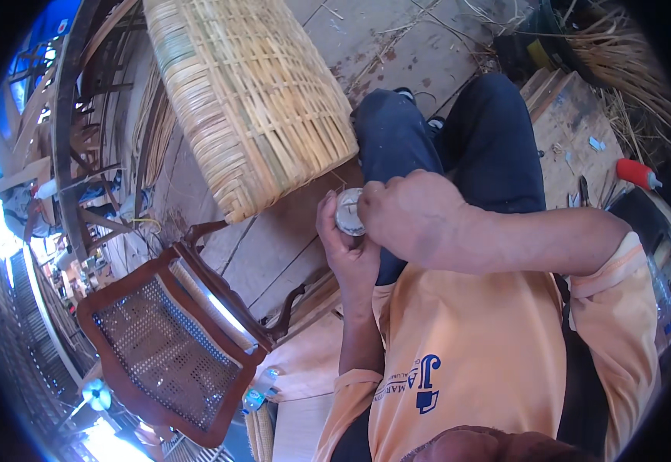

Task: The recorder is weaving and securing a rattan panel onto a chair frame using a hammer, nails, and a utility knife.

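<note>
Okay, one small round jar sits between the two hands, against the fingers of the left hand, which are closed around its left side. Right hand is just right of it, fingers curled in at the jar's right edge; cannot tell if they grip anything. Counts: one jar, two hands, one woven basket far left, one chair near left with one clear bottle just right of it, one red bottle far right, beside one wooden board.
</note>
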`<state>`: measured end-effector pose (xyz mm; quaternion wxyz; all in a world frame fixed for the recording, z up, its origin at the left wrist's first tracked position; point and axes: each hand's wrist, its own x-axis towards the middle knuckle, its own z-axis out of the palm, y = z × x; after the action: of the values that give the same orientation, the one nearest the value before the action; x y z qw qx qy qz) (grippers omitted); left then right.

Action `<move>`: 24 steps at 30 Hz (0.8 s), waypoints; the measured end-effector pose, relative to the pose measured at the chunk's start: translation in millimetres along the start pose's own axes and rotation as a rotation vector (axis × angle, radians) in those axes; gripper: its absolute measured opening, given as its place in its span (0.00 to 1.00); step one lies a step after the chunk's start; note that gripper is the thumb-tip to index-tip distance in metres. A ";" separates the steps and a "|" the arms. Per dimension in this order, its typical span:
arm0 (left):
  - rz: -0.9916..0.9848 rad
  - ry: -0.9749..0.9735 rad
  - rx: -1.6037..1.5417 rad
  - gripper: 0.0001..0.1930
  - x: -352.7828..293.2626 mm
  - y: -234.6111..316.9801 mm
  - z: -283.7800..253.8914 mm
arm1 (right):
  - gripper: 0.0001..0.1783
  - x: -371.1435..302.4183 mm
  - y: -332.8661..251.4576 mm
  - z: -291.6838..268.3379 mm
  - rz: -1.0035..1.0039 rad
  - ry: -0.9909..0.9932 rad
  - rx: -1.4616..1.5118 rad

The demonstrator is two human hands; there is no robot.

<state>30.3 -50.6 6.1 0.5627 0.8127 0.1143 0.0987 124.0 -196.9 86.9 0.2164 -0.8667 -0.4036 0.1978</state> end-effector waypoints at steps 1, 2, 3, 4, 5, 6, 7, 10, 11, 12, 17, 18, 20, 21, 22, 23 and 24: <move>-0.001 -0.014 -0.003 0.39 1.3 4.9 2.0 | 0.09 1.7 -0.1 1.9 -0.004 0.007 -0.006; 0.013 -0.008 0.008 0.38 2.1 9.8 3.3 | 0.09 0.9 1.4 3.8 0.005 0.008 -0.002; 0.026 -0.002 0.019 0.38 2.7 12.2 3.5 | 0.09 0.1 3.5 5.5 -0.086 -0.025 -0.005; 0.050 -0.021 0.038 0.38 2.3 12.8 1.6 | 0.10 -0.9 5.7 6.4 -0.179 -0.058 -0.008; 0.049 -0.024 0.040 0.38 1.8 12.0 1.8 | 0.10 -2.4 7.4 6.5 -0.176 -0.057 -0.005; -0.007 -0.009 -0.062 0.37 1.4 9.5 1.7 | 0.09 -4.4 9.6 6.7 -0.214 -0.065 -0.035; -0.063 0.006 -0.163 0.37 0.7 6.6 1.2 | 0.09 -5.6 11.0 6.7 -0.251 -0.074 -0.064; -0.059 -0.005 -0.166 0.37 1.3 -4.3 1.0 | 0.10 -7.4 16.1 4.3 -0.179 -0.111 0.002; -0.058 -0.008 -0.165 0.37 2.0 -4.4 1.4 | 0.10 -7.8 16.5 3.4 -0.178 -0.110 0.003; -0.070 0.007 -0.160 0.36 2.7 -4.6 1.8 | 0.11 -8.6 16.2 2.1 -0.106 -0.107 0.067; -0.011 0.036 -0.016 0.34 3.0 -6.9 0.2 | 0.13 -6.4 11.2 -3.0 0.041 -0.104 0.129; 0.042 0.031 0.082 0.33 3.2 -6.7 0.1 | 0.13 -4.9 11.9 -1.8 0.066 -0.095 0.150; 0.096 0.026 0.179 0.33 4.2 -3.2 0.2 | 0.12 -4.0 11.6 -2.3 0.091 -0.084 0.171; 0.126 0.015 0.228 0.33 5.2 2.0 0.7 | 0.12 -4.4 10.6 -4.0 0.072 -0.071 0.148; 0.156 0.005 0.276 0.34 6.0 4.9 1.0 | 0.12 -4.5 9.8 -5.1 0.052 -0.058 0.126; 0.155 0.007 0.278 0.34 6.0 4.3 0.0 | 0.12 -3.6 8.8 -4.5 0.049 -0.059 0.126; 0.166 0.005 0.296 0.34 6.1 3.1 -1.0 | 0.12 -2.4 8.0 -3.5 0.043 -0.079 0.139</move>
<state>36.1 -49.0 9.6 0.4263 0.8932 0.0616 0.1290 129.3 -204.2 86.0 0.2556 -0.8495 -0.3785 0.2641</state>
